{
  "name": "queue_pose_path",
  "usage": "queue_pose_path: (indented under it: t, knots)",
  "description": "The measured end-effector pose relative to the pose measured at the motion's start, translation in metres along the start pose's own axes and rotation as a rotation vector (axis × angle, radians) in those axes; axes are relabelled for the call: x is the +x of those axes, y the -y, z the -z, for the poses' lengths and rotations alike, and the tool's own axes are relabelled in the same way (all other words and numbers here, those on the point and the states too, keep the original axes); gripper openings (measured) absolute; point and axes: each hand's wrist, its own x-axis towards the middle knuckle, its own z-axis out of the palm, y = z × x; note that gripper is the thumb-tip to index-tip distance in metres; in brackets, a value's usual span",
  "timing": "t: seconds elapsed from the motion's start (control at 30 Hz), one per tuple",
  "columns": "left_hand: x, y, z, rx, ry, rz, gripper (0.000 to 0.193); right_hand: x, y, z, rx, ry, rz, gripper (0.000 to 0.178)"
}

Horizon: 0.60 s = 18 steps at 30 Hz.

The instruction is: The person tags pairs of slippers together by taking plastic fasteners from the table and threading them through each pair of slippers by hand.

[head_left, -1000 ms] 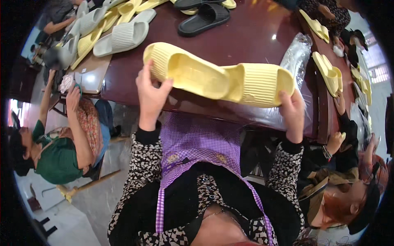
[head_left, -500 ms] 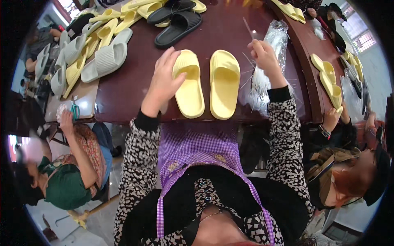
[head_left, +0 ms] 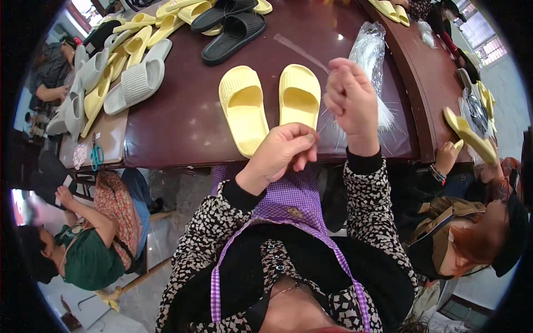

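Observation:
A pair of yellow slippers lies side by side on the dark red table, toes away from me: the left slipper (head_left: 245, 119) and the right slipper (head_left: 300, 91). My left hand (head_left: 284, 149) is in front of the right slipper's heel and partly covers it. Its fingers are closed in a pinch; what they hold, if anything, cannot be made out. Raised to the right of the pair, my right hand (head_left: 353, 102) is closed on a thin, pale, see-through strip (head_left: 300, 51). The strip slants up and left from the fingers, smeared by motion.
Behind my right hand lies a clear bag of thin white strands (head_left: 368, 50). Black slippers (head_left: 234, 39) lie at the back, grey slippers (head_left: 140, 80) and yellow ones at the left. Teal scissors (head_left: 96, 155) rest near the left edge. A co-worker's hand (head_left: 446, 158) holds a yellow slipper at the right.
My left hand has left the left slipper and moved right and nearer to me, its fingers closing. The strip in my right hand has swung over to the left. The view has shifted slightly.

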Motion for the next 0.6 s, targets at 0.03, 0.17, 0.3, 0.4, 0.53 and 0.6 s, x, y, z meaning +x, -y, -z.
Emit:
queue_pose_path:
  t: [0.03,0.17,0.3,0.4,0.53,0.6]
  knots:
    - [-0.003,-0.001,0.002,0.102,-0.042,0.027,0.020,0.000,0.000,0.004,0.004,0.000,-0.003,0.014]
    - [-0.023,-0.004,-0.002,0.994,-0.255,-0.434,0.012,-0.009,-0.006,0.024,-0.433,-0.233,0.317,0.011]
    - [-0.030,-0.016,-0.009,1.461,-0.249,-0.742,0.009,-0.026,-0.040,0.052,-0.962,-0.187,0.279,0.010]
    - [-0.036,-0.014,-0.011,1.563,-0.230,-0.676,0.008,-0.035,-0.052,0.052,-1.161,-0.137,0.259,0.009]
    - [-0.031,0.002,0.001,1.596,-0.221,-0.645,0.007,-0.040,-0.067,0.057,-1.325,-0.079,0.291,0.010]
    - [-0.029,0.009,0.007,1.589,-0.219,-0.650,0.007,-0.035,-0.071,0.061,-1.419,-0.034,0.324,0.011]
